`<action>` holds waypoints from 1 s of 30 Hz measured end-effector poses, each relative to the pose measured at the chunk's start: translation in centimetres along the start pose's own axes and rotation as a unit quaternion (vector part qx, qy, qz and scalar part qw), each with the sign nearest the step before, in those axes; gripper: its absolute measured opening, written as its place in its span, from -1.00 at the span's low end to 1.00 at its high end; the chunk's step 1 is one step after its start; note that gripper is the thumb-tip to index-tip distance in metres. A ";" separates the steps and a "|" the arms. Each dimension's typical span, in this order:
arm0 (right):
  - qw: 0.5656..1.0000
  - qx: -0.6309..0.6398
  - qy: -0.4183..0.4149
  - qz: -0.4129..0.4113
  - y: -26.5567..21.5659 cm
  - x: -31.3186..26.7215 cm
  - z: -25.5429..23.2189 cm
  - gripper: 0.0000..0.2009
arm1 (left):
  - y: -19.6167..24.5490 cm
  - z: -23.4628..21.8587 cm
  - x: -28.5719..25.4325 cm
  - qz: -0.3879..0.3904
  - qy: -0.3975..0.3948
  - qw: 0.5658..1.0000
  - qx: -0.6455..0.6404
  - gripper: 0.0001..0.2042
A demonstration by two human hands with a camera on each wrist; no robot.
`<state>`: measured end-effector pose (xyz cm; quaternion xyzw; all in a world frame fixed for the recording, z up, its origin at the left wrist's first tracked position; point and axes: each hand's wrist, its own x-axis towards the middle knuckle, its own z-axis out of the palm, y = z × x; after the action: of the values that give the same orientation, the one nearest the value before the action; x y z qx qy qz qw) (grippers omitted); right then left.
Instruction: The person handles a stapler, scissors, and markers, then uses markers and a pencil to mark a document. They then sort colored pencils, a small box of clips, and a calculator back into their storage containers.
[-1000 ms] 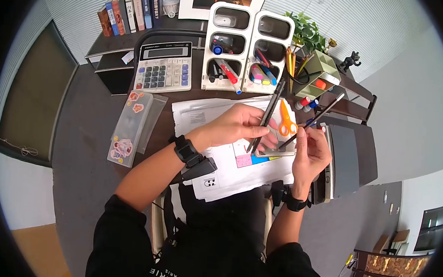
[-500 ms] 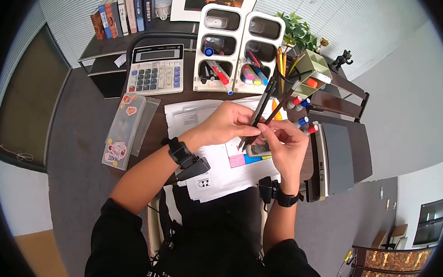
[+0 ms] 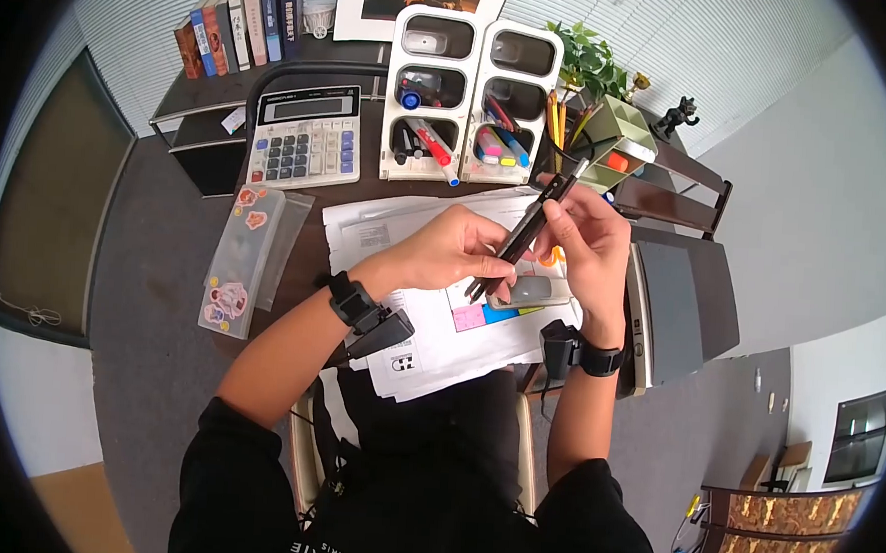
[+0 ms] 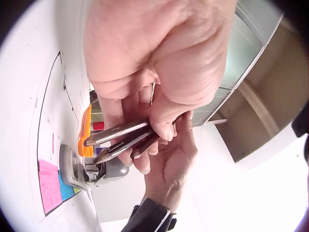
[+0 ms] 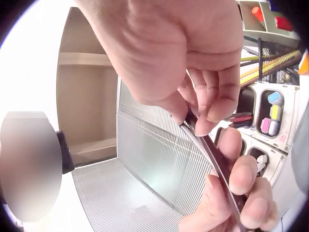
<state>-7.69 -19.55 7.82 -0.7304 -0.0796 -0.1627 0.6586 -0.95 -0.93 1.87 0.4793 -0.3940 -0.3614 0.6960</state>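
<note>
My left hand (image 3: 444, 252) pinches a bundle of slim dark pens (image 3: 525, 233) between thumb and fingers, low on their length. Three ends of the pens (image 4: 123, 133) stick out side by side in the left wrist view. At the upper end of the bundle, my right hand (image 3: 596, 257) pinches it with thumb and fingertips, also seen in the right wrist view. The bundle slants up to the right above printed papers (image 3: 371, 318). Beneath the hands lies a grey-and-white stapler (image 3: 532, 289). Orange scissors (image 3: 556, 254) are mostly hidden behind the right hand.
Two white organizers (image 3: 469, 168) with markers stand behind the papers. A calculator (image 3: 307, 134) and a stickered clear case (image 3: 238, 266) lie on the left. To the right are a green holder (image 3: 621, 136) and a grey machine (image 3: 677, 299).
My right hand has brought its separate dark pen leftward to the pens in my left hand, then slid up to the bundle's upper end. The left hand keeps its hold.
</note>
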 end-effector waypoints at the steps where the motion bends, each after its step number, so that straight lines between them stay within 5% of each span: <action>1: 1.000 0.018 -0.021 0.007 0.4 0.0 -0.1 -0.83 | 0.1 0.0 0.0 0.002 0.000 1.000 0.001 -0.87; 7: 0.993 -0.024 -0.103 0.043 0.7 -0.4 -0.7 -0.87 | -0.7 0.0 0.2 0.047 0.018 0.999 -0.006 -0.86; 14: 0.988 -0.036 -0.126 0.081 -0.3 -0.1 0.1 -0.81 | -0.5 -0.2 0.1 0.007 0.012 0.998 0.056 -0.87; 17: 0.992 -0.070 -0.107 -0.007 0.0 -0.4 0.2 -0.85 | -1.0 -0.8 0.3 0.029 0.069 0.986 0.147 -0.79; 24: 0.999 -0.033 0.027 -0.008 -1.4 0.9 -1.9 -0.87 | -1.0 -0.9 0.7 0.141 0.238 0.952 0.128 -0.73; 30: 0.989 -0.113 -0.082 0.039 3.8 0.7 -2.4 -0.87 | -1.6 -1.2 0.9 0.148 0.255 0.951 0.090 -0.76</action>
<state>-6.10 -22.44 4.65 -0.8135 -0.0859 -0.0849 0.5689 0.33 -1.66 0.27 0.5525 -0.3009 -0.0826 0.7729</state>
